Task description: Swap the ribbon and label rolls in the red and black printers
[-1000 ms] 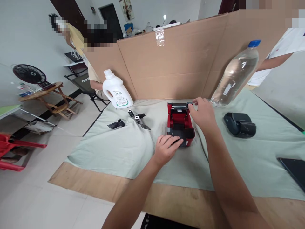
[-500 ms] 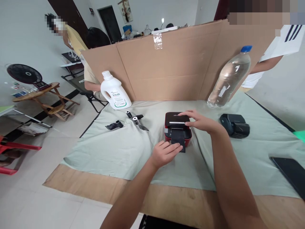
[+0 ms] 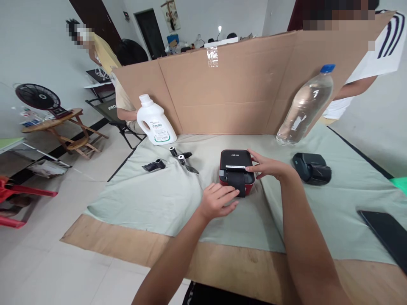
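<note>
A small black and red receipt printer (image 3: 235,159) sits on the cloth in front of me, its black lid lying flat. Out of its front hangs a strip of black paper (image 3: 237,187). My left hand (image 3: 218,201) is beside the strip's lower left part, fingers and thumb apart; the fingertips are at its edge, and I cannot tell if they touch it. At the printer's right side, my right hand (image 3: 266,165) rests with spread fingertips against the lid's edge, gripping nothing.
Several black paper rolls (image 3: 158,164) lie to the left. Behind stand a white jug (image 3: 156,123), a clear bottle (image 3: 305,108) and a cardboard screen (image 3: 222,93). On the right are a black device (image 3: 312,168) and a phone (image 3: 384,233). Other people are beyond the screen.
The printer's lid has come down flat. My right hand has slid from the lid's top to its right edge. My left fingers and thumb have spread and drawn back slightly from the paper strip.
</note>
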`<control>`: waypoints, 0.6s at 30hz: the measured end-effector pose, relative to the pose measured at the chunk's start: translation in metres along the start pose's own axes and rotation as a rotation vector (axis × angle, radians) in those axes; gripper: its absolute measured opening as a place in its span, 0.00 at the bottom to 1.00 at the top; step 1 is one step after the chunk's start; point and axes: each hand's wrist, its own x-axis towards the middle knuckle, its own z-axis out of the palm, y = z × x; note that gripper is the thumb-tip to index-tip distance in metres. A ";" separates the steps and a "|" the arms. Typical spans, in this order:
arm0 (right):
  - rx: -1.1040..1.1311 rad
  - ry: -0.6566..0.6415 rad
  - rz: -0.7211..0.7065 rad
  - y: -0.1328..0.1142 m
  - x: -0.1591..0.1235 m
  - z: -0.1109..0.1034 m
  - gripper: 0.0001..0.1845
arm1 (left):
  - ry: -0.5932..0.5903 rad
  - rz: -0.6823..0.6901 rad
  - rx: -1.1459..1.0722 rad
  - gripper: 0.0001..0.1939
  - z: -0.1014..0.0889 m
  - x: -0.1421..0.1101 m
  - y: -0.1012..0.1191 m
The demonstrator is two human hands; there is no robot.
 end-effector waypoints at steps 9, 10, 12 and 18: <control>0.053 -0.043 -0.007 0.000 -0.002 0.000 0.47 | 0.057 -1.091 -0.743 0.25 0.033 0.052 -0.050; 0.050 -0.056 -0.013 0.001 -0.002 0.000 0.47 | 0.065 -1.120 -0.794 0.25 0.035 0.051 -0.052; 0.052 -0.073 -0.015 0.002 -0.002 -0.001 0.47 | 0.099 -1.157 -0.815 0.21 0.034 0.046 -0.058; 0.079 -0.094 0.005 0.003 0.003 -0.005 0.44 | 0.390 -1.081 -0.161 0.10 -0.038 0.041 -0.144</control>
